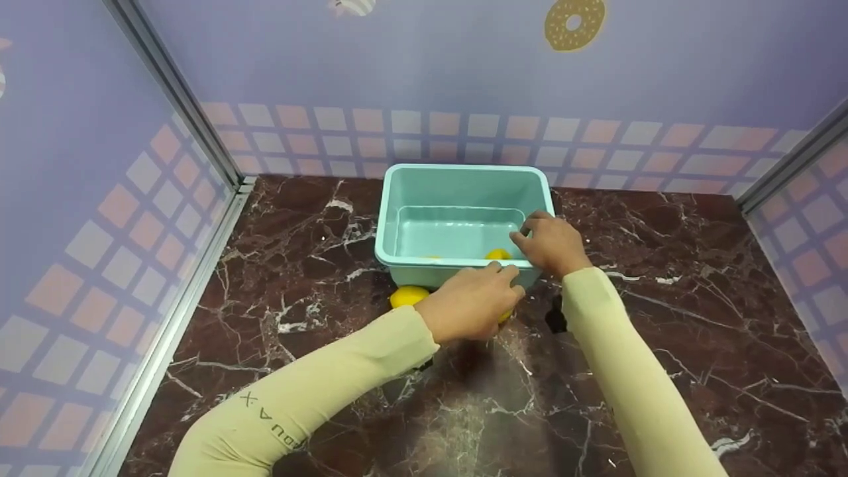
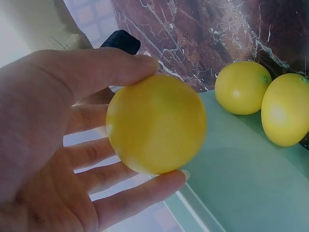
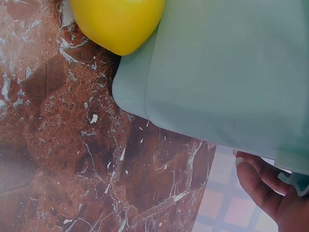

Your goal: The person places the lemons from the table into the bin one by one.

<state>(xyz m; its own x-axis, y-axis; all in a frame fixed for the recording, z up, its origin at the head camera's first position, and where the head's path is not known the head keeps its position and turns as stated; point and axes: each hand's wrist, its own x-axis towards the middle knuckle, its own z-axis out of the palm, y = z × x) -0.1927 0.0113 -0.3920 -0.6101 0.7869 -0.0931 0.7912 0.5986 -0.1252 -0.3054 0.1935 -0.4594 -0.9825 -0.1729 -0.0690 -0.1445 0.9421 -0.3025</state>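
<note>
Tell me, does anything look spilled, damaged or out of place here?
Nothing stands out: the green bin stands upright, and the yellow fruits look whole where visible. One lies on the table outside the bin, but nothing looks spilled.

The left hand (image 1: 472, 301) holds 1 smooth, round yellow fruit (image 2: 157, 123) between thumb and fingers near the front rim of a pale teal bin (image 1: 464, 189). The right hand (image 1: 553, 244) grips its right rim. 2 more fruits (image 2: 241, 88) touch its outer front wall; at least 1 lies inside.
</note>
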